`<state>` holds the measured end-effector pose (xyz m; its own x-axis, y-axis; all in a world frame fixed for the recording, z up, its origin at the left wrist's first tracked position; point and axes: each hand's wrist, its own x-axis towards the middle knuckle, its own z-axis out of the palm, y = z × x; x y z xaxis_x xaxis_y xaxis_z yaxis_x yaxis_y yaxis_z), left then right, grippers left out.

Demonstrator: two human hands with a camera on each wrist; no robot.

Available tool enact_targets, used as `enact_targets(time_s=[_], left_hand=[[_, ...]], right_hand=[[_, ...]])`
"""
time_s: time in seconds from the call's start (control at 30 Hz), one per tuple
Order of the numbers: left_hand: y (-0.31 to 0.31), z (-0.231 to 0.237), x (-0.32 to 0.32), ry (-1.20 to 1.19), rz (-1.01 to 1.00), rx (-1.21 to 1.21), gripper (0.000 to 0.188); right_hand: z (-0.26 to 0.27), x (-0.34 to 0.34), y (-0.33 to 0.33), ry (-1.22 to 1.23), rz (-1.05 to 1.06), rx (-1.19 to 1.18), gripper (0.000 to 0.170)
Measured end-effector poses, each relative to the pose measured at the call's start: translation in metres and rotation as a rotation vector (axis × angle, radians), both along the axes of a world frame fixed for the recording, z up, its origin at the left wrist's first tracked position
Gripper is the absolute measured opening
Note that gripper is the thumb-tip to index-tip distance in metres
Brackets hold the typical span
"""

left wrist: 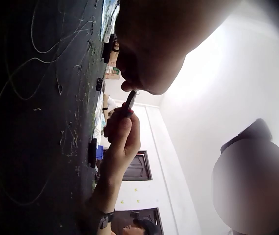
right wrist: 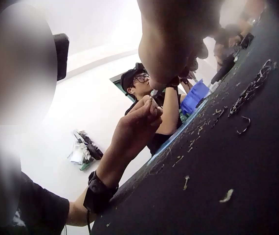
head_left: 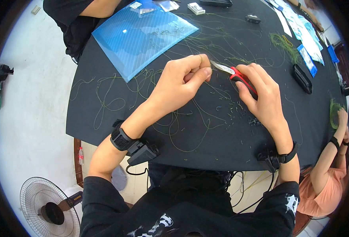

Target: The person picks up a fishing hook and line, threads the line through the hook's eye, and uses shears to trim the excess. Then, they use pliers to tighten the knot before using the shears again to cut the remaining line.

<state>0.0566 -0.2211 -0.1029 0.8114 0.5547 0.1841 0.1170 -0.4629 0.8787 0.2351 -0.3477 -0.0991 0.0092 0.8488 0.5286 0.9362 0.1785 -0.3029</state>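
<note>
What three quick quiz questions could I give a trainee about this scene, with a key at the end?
1. Which hand holds the tool with the red and black handles?
2. True or false: the tool's tips point away from the left hand.
3. Which of these lies on the black table?
A: the fan
B: the blue plastic sheet
C: the bottle

Key:
1. The right hand.
2. False; they point towards it.
3. B.
</note>
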Motion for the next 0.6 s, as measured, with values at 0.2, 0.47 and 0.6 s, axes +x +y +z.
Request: enact_targets(time_s=[0.2, 0.47, 0.6], left_hand=[[0.002, -0.003, 0.0, -0.013, -0.044, -0.033, 0.019], [0.008, 0.001, -0.003, -0.085, -0.116, 0.115, 0.016], [-0.006, -0.003, 0.0, -0.138, -0.325, 0.129, 0.016]], right_hand=[[-0.004, 0.0, 0.002, 0.024, -0.004, 0.015, 0.026], [-0.006, -0.004, 0.001, 0.272, -0.008, -0.063, 0.021], [-0.011, 0.032, 0.009, 0.499, -0.157, -0.073, 0.021]])
